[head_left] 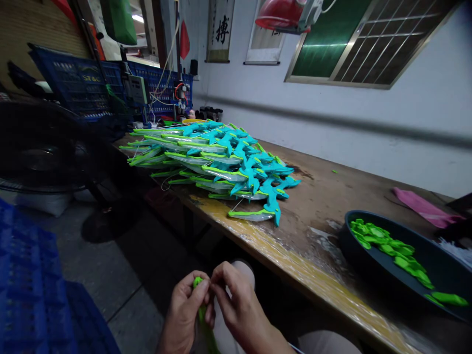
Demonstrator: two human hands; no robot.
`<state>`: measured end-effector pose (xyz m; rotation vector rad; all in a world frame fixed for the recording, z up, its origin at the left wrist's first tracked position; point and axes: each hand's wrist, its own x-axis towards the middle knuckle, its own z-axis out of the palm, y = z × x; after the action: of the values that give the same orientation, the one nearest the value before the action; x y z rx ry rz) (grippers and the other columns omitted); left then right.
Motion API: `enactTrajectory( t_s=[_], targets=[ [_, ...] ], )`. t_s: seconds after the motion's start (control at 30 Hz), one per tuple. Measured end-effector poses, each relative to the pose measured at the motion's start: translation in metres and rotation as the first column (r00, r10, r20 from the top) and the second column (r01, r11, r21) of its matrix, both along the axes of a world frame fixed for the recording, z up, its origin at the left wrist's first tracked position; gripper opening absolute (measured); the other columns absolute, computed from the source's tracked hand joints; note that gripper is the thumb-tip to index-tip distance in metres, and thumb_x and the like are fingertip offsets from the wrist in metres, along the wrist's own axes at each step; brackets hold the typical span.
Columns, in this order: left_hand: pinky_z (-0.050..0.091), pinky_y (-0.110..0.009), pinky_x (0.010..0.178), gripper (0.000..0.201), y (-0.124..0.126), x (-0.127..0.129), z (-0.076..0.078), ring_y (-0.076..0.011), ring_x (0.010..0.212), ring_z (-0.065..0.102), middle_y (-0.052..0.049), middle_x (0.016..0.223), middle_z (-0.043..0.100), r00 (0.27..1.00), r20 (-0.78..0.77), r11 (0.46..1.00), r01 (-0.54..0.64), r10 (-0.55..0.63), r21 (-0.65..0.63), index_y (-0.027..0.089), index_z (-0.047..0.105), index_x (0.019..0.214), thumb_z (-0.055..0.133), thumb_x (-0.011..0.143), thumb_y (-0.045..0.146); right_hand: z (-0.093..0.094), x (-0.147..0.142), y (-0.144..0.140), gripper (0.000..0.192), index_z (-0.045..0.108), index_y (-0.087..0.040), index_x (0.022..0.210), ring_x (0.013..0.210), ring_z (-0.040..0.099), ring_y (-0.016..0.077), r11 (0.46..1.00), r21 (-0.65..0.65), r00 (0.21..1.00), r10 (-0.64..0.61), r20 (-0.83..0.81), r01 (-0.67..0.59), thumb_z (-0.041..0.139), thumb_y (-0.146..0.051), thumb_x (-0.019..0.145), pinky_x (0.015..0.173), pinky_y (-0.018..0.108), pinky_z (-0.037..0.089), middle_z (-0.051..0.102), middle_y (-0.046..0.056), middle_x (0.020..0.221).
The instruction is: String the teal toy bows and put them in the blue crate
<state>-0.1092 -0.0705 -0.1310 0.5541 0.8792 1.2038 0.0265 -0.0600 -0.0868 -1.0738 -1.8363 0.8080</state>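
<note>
My left hand [187, 309] is closed around a long bright green plastic strip [201, 314], which looks like the limb of a toy bow. Its upper end sticks out between thumb and fingers, and the lower part runs down out of view. Close beside that end, my right hand [236, 300] pinches with thumb and forefinger; whatever is between them is too small or hidden to make out. A pale string [296, 348] shows under my right forearm. Ahead on the table lies a stacked pile of toy bows [254, 172] with turquoise grips, green-edged limbs and white strings.
The wooden table [317, 182] has a taped front edge. On its right side stands a dark basin [356, 260] with green plastic pieces [401, 250]; a pink cloth [424, 206] lies behind. A fan [40, 152] and blue crates [29, 285] are on the left.
</note>
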Motion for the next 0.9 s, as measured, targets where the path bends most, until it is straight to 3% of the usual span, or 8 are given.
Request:
enactTrajectory(
  t_s=[0.13, 0.23, 0.37, 0.5, 0.8, 0.9],
  targets=[
    [0.04, -0.019, 0.038, 0.036, 0.0, 0.0, 0.0, -0.0073, 0.038, 0.046, 0.008, 0.054, 0.047, 1.0, -0.028, 0.999, 0.01, -0.009, 0.031, 0.017, 0.061, 0.078, 0.077, 0.08, 0.05, -0.006, -0.002, 0.001, 0.013, 0.052, -0.021, 0.085, 0.064, 0.057, 0.0123, 0.995, 0.059, 0.997, -0.081, -0.011, 0.082, 0.051, -0.011, 0.093, 0.059, 0.02, 0.044, 0.059, -0.001, 0.073],
    [0.039, -0.019, 0.039, 0.037, 0.0, -0.001, 0.004, -0.0073, 0.039, 0.045, 0.008, 0.055, 0.045, 0.999, -0.03, 0.999, 0.025, -0.024, 0.026, 0.018, 0.056, 0.073, 0.074, 0.083, 0.049, -0.01, -0.003, 0.001, 0.017, 0.054, -0.02, 0.084, 0.066, 0.058, 0.0126, 0.974, 0.212, 0.996, -0.088, 0.007, 0.084, 0.051, -0.008, 0.095, 0.06, 0.021, 0.046, 0.06, 0.001, 0.077],
    [0.037, -0.018, 0.039, 0.041, -0.001, 0.0, 0.01, -0.0068, 0.04, 0.043, 0.008, 0.053, 0.043, 0.999, 0.034, 0.999, 0.037, -0.036, -0.019, 0.018, 0.052, 0.066, 0.075, 0.081, 0.048, -0.012, -0.006, -0.002, 0.017, 0.061, -0.019, 0.099, 0.074, 0.062, 0.0157, 0.927, 0.368, 0.994, -0.095, 0.049, 0.071, 0.048, -0.008, 0.099, 0.064, 0.023, 0.052, 0.062, 0.007, 0.088],
    [0.037, -0.018, 0.039, 0.042, -0.001, 0.0, 0.011, -0.0063, 0.041, 0.043, 0.007, 0.055, 0.045, 0.994, 0.099, 0.997, 0.046, -0.04, -0.058, 0.017, 0.053, 0.065, 0.081, 0.075, 0.047, -0.017, -0.01, -0.007, 0.021, 0.06, -0.018, 0.11, 0.079, 0.065, 0.0165, 0.939, 0.332, 0.996, -0.086, -0.02, 0.088, 0.048, -0.006, 0.098, 0.067, 0.024, 0.055, 0.063, 0.009, 0.095],
    [0.04, -0.019, 0.041, 0.041, -0.008, -0.006, 0.004, -0.0071, 0.041, 0.045, 0.007, 0.052, 0.047, 0.987, 0.149, 0.996, 0.072, -0.064, -0.052, 0.016, 0.056, 0.066, 0.086, 0.07, 0.044, -0.014, -0.011, -0.014, 0.027, 0.062, -0.02, 0.112, 0.08, 0.065, 0.0164, 0.952, 0.296, 0.995, -0.049, -0.085, 0.072, 0.049, -0.003, 0.096, 0.067, 0.024, 0.055, 0.064, 0.008, 0.095],
    [0.041, -0.019, 0.041, 0.038, -0.01, -0.007, 0.002, -0.0071, 0.04, 0.045, 0.007, 0.051, 0.046, 0.993, 0.111, 0.997, 0.046, -0.039, -0.054, 0.016, 0.058, 0.068, 0.085, 0.071, 0.043, -0.011, -0.012, -0.016, 0.023, 0.066, -0.021, 0.108, 0.08, 0.066, 0.0163, 0.978, 0.201, 0.991, -0.024, -0.134, 0.051, 0.05, -0.007, 0.097, 0.067, 0.025, 0.055, 0.065, 0.007, 0.093]
  ],
)
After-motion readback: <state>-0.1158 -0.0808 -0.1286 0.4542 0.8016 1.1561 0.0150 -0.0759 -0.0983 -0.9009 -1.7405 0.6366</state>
